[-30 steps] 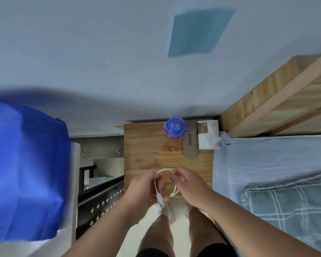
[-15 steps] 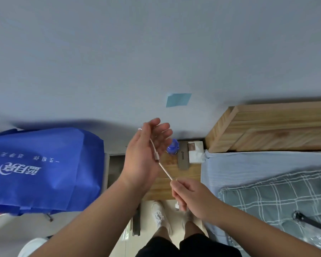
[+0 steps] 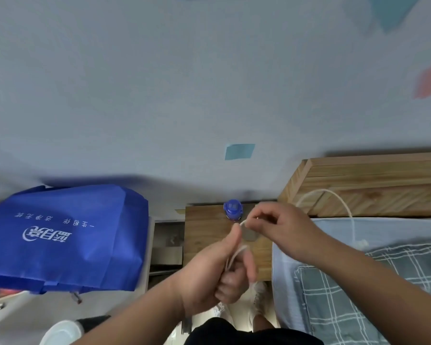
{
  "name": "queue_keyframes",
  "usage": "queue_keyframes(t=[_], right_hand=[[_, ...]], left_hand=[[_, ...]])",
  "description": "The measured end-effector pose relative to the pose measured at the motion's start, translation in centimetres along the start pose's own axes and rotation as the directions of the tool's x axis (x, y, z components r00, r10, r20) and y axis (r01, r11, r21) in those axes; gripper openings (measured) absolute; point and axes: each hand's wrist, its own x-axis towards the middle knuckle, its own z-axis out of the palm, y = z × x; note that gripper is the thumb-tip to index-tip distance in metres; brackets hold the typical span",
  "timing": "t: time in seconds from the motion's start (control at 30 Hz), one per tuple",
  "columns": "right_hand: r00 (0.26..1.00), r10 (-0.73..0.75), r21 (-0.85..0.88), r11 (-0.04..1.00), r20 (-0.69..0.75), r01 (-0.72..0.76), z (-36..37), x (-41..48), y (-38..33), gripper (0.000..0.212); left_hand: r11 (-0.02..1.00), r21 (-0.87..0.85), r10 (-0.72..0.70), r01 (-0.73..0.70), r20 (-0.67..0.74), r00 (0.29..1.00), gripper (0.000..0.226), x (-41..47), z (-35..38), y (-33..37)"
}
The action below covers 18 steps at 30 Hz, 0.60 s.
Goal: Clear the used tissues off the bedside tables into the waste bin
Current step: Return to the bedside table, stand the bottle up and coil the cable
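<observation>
Both hands wind a white charging cable above the bedside table.

Past the blue bag (image 3: 65,235), the left hand (image 3: 209,275) fists cable (image 3: 334,195) loops; the right hand (image 3: 281,227) pinches it. The table (image 3: 204,230) carries a blue-capped bottle (image 3: 232,209); any tissues sit hidden.

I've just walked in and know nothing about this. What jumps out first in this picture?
Two hands meet mid-frame over a wooden bedside table: the left hand grips a bunched white cable, and the right hand pinches it while a loop arcs toward the bed on the right. A big blue bag fills the left side, and a small blue bottle stands at the table's back edge.
</observation>
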Motion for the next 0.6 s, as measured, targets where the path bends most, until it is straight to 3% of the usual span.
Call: queue_keyframes(t=[0.07,0.1,0.13,0.2,0.23,0.27,0.3,0.37,0.4,0.43,0.47,0.53,0.6], right_hand=[[0.996,0.039,0.097,0.994,0.085,-0.047,2.2,-0.7,0.6,0.038],[0.990,0.068,0.151,0.985,0.124,-0.087,3.4,-1.3,0.9,0.042],[0.985,0.098,0.167,0.978,0.143,-0.121,4.5,-2.1,1.3,0.045],[0.982,0.131,0.113,0.983,0.139,-0.148,5.9,-3.3,1.7,0.041],[0.983,0.135,0.077,0.986,0.125,-0.145,6.1,-3.6,1.7,0.039],[0.985,0.136,0.046,0.989,0.106,-0.142,6.0,-3.8,1.5,0.036],[0.986,0.136,0.016,0.990,0.093,-0.138,5.5,-3.8,1.1,0.035],[0.989,0.112,-0.107,0.989,0.101,-0.101,3.7,-3.4,-0.2,0.033],[0.990,0.086,-0.223,0.973,0.107,-0.060,2.5,-3.1,-0.8,0.033],[0.993,0.057,-0.358,0.934,0.106,-0.015,1.2,-2.8,-1.4,0.031],[0.995,0.026,-0.479,0.877,0.096,0.023,-0.1,-2.3,-1.9,0.030],[0.997,-0.028,-0.579,0.813,0.066,0.061,-1.9,-1.4,-2.6,0.029],[0.999,-0.049,-0.450,0.892,0.014,0.050,-2.6,-0.3,-2.4,0.030]], left_hand=[[0.938,-0.273,0.220,-0.211,0.001,0.976,0.048,0.8,1.4,2.1],[0.886,-0.334,0.307,-0.321,-0.097,0.947,0.045,1.3,1.8,3.4],[0.853,-0.282,0.386,-0.440,-0.228,0.894,0.047,1.7,1.9,4.5],[0.803,0.110,0.568,-0.586,-0.441,0.695,0.052,2.3,1.0,5.8],[0.757,0.362,0.652,-0.544,-0.460,0.603,0.052,2.4,0.2,6.1],[0.690,0.593,0.705,-0.415,-0.420,0.572,0.050,2.4,-0.6,6.0],[0.596,0.768,0.705,-0.237,-0.359,0.611,0.048,2.4,-1.4,5.6],[0.303,0.948,0.565,0.098,-0.261,0.783,0.051,2.2,-2.4,4.1],[0.177,0.970,0.480,0.166,-0.232,0.846,0.055,2.0,-2.7,3.2],[0.141,0.974,0.415,0.175,-0.219,0.883,0.059,1.9,-2.8,2.5],[0.199,0.967,0.358,0.161,-0.225,0.906,0.065,1.6,-2.6,2.0],[0.537,0.835,0.198,0.121,-0.264,0.944,0.080,0.7,-1.7,1.4],[0.886,0.460,0.034,0.046,-0.164,0.986,0.077,-0.1,-0.4,1.5]])
